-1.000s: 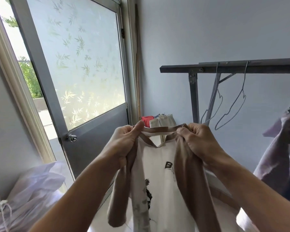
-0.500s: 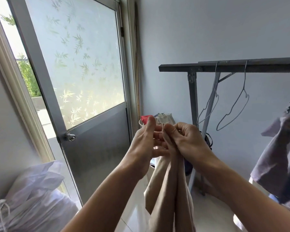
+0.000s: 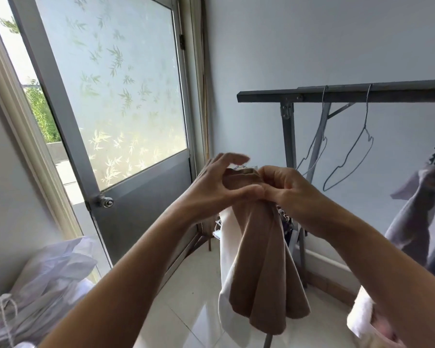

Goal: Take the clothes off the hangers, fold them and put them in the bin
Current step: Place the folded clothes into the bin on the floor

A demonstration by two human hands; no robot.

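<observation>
- A frosted door [image 3: 126, 96] stands on the left and a metal rack [image 3: 349, 92] on the right.
- The brown-and-white shirt [image 3: 259, 259], folded lengthwise, hangs in mid-air between them.
- The right hand [image 3: 289, 189] grips its bunched top with curled fingers.
- The left hand [image 3: 219, 187] has its fingers spread, thumb touching the cloth.
- Two bare wire hangers [image 3: 347, 156] hang on the rack.

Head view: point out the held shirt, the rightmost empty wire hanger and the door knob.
shirt [image 3: 259, 259]: head view, on the brown hanging fabric.
wire hanger [image 3: 367, 109]: head view, on its neck below the hook.
door knob [image 3: 103, 201]: head view, on the knob's centre.
</observation>
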